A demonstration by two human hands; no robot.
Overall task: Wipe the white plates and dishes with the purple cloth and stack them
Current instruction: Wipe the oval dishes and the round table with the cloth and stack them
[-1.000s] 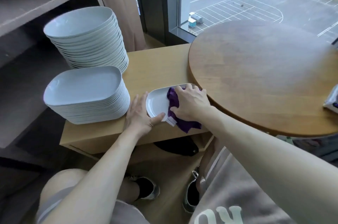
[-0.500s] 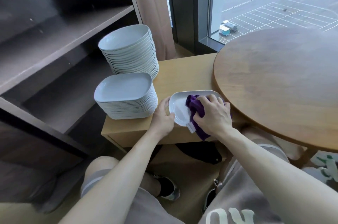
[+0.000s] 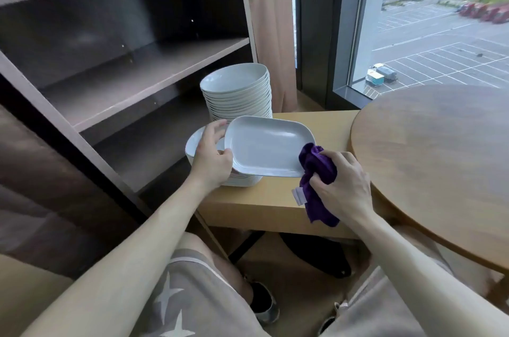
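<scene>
White dish [image 3: 268, 146] — oblong, rounded corners, held in the air above the counter [image 3: 275, 199], cavity up and roughly level. Its long axis runs left to right across the view.

Left hand [image 3: 212, 160]: grips the dish's left short end, thumb on the near rim, fingers curled round the far edge. It carries the whole weight.

Right hand [image 3: 344, 182]: closed round the bunched purple cloth [image 3: 316, 168]. The cloth touches the dish at its right near corner, and a tail with a white tag hangs below the fist.

Stack of white plates [image 3: 242, 180] sits on the counter directly beneath the dish's left end, partly hidden by the left hand. The dish overhangs it to the right. A taller stack of round bowls [image 3: 237, 91] stands just behind.

Judgement: wiping looks about done and stacking comes next. The stack lies below and left of the dish centre — the left hand is nearer, so the dish would shift leftward and down. Whether its outline matches the stack, I cannot tell.
</scene>
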